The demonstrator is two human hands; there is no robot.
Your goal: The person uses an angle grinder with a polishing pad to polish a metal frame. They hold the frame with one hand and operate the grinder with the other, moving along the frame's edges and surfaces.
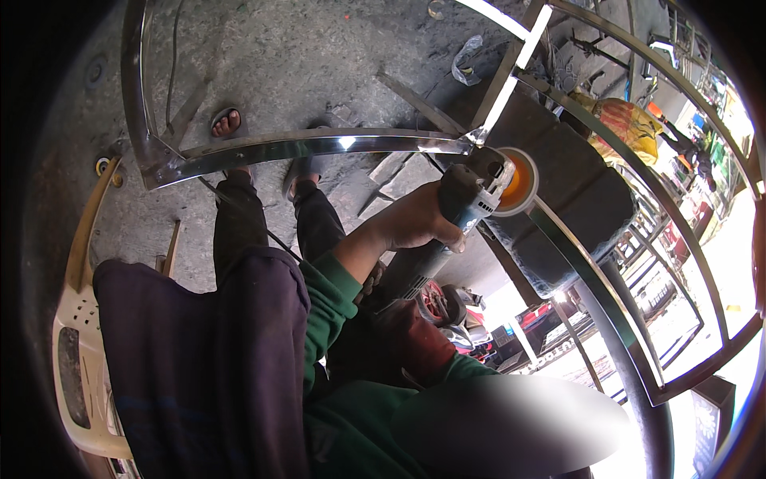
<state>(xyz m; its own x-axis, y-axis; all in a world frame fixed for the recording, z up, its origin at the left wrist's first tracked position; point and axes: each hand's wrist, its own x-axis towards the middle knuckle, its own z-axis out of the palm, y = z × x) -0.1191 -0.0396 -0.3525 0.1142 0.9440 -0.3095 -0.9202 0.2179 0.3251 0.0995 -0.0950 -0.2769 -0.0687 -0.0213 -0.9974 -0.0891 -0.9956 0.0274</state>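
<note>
An angle grinder [423, 267] with a dark body points up and to the right, in front of my legs. My left hand [423, 215], in a green sleeve, is closed around its front part below the grey gear head. My right hand [372, 284], in shadow and partly hidden, is closed at the grinder's rear end. The round disc [523, 182], orange with a pale rim, lies against or very close to a shiny metal frame [319, 146] by a corner joint. I cannot tell whether it touches.
Curved metal bars [590, 259] of the frame run right, over a dark block [558, 191]. A beige plastic chair [70, 335] stands at the left. A yellow-red sack [626, 128] lies at the upper right. A black cable [173, 72] crosses the concrete floor [279, 56]. My sandalled feet are beneath the frame.
</note>
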